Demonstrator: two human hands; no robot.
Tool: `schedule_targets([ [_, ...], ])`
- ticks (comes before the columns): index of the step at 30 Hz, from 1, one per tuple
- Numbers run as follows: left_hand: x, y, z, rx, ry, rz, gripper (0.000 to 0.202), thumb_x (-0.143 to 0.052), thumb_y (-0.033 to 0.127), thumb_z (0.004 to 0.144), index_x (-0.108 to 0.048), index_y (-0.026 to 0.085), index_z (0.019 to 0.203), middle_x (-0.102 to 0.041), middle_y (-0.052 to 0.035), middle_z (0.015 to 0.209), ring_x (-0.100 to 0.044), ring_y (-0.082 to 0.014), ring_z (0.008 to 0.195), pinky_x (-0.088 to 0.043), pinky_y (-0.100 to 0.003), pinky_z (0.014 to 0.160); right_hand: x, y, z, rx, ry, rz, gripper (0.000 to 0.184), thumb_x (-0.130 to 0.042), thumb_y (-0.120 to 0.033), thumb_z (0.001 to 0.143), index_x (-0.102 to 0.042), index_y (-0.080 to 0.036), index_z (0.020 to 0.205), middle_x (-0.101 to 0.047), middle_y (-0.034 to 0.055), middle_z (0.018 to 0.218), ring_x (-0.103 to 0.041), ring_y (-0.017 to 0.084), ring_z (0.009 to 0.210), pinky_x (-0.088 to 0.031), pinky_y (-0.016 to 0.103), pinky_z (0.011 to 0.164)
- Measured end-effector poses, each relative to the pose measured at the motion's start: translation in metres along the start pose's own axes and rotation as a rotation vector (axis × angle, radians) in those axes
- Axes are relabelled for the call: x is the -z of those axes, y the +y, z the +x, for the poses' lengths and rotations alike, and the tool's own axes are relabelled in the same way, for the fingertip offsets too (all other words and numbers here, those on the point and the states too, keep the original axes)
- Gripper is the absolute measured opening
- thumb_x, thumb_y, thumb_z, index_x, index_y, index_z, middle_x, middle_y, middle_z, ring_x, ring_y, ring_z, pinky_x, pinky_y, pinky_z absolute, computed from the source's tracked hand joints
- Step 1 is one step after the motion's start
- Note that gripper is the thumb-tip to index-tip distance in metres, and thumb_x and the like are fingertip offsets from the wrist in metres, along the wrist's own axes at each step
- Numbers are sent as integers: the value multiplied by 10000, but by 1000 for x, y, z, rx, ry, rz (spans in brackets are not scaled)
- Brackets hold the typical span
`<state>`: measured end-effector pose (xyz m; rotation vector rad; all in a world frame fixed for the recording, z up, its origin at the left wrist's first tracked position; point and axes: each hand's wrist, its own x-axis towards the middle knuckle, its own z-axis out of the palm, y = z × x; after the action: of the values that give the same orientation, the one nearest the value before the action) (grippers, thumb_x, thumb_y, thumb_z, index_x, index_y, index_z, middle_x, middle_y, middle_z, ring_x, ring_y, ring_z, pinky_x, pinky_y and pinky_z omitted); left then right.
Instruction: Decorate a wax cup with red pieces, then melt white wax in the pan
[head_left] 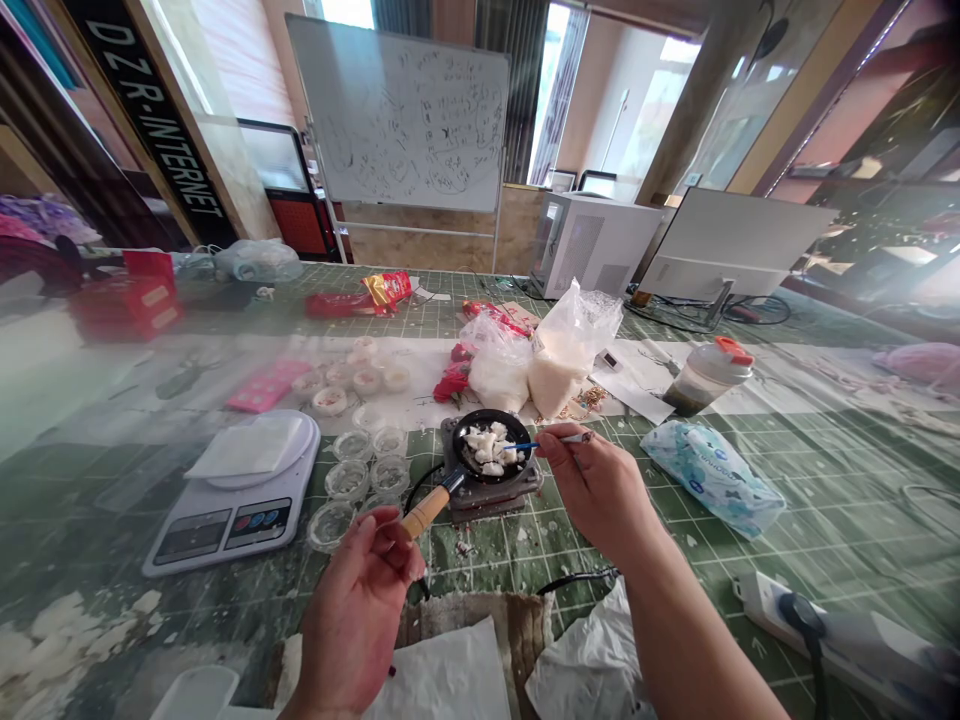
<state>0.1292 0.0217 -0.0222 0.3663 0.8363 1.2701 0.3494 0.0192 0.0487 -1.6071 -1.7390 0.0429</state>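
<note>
A small black frying pan (460, 467) with a wooden handle (427, 511) rests on a dark hot plate (489, 507). White chunks (491, 447) lie inside it. At the end of the handle, my left hand (364, 590) has its fingers curled, palm up, holding it lightly. My right hand (592, 485) pinches a thin blue stick (531, 445) with a pale handle end. The stick's tip reaches among the white chunks in the pan.
Left of the pan stand several clear cups (349, 480), a kitchen scale (240, 500) and a pink mould (268, 385). Bags of pale material (559, 365) sit behind. To the right are a shaker bottle (709, 375), a tissue pack (712, 475) and a power strip (847, 640).
</note>
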Motion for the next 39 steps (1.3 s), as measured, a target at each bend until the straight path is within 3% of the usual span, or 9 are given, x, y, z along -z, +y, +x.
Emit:
schedule_targets([
  [4,2,-2,-3,4,-142,169,285,-581,345,808,-601,186,1044,-631,-60,774,-544,-137,600,-456,-272,583,-1,-2,0,-9,-7,6,231,-438,-265,900,-617,-175,786,-677,15,833,-628,120,740,-443,209,692],
  [8,6,-4,-3,17,-181,268,416,-649,284,773,-548,214,1170,-669,-69,826,-542,-113,562,-465,-268,590,-3,-2,0,10,-18,-3,240,-435,-260,900,-620,-171,774,-680,20,858,-625,128,760,-442,212,705],
  [16,8,-6,4,-80,-107,187,386,-694,238,735,-609,205,1110,-703,-79,853,-575,-111,627,-491,-258,647,-1,-3,-2,5,-56,45,213,-442,-269,899,-631,-190,837,-685,-1,838,-631,114,750,-446,191,690],
  [21,6,-6,3,-82,-89,192,391,-715,245,709,-626,204,1087,-706,-75,840,-583,-114,614,-501,-268,643,8,1,-2,-38,82,18,215,-478,-291,877,-639,-184,783,-690,18,847,-636,126,721,-452,208,668],
  [27,4,-6,2,-91,-76,199,397,-730,245,690,-637,208,1074,-705,-71,837,-585,-111,607,-499,-263,639,6,1,-2,-44,-46,27,255,-433,-295,898,-627,-187,772,-683,23,844,-633,136,703,-453,232,656],
  [33,6,-6,2,-89,-73,199,400,-730,245,691,-635,200,1077,-704,-74,823,-582,-115,609,-495,-265,630,5,-2,-3,-1,-46,44,240,-426,-278,903,-628,-191,808,-680,21,875,-631,129,746,-452,219,685],
  [39,7,-7,2,-75,-85,211,387,-707,248,721,-619,206,1096,-705,-70,809,-575,-116,621,-488,-257,632,6,-1,-3,-19,-29,-4,267,-447,-295,893,-589,-182,698,-676,27,833,-619,130,707,-437,227,656],
])
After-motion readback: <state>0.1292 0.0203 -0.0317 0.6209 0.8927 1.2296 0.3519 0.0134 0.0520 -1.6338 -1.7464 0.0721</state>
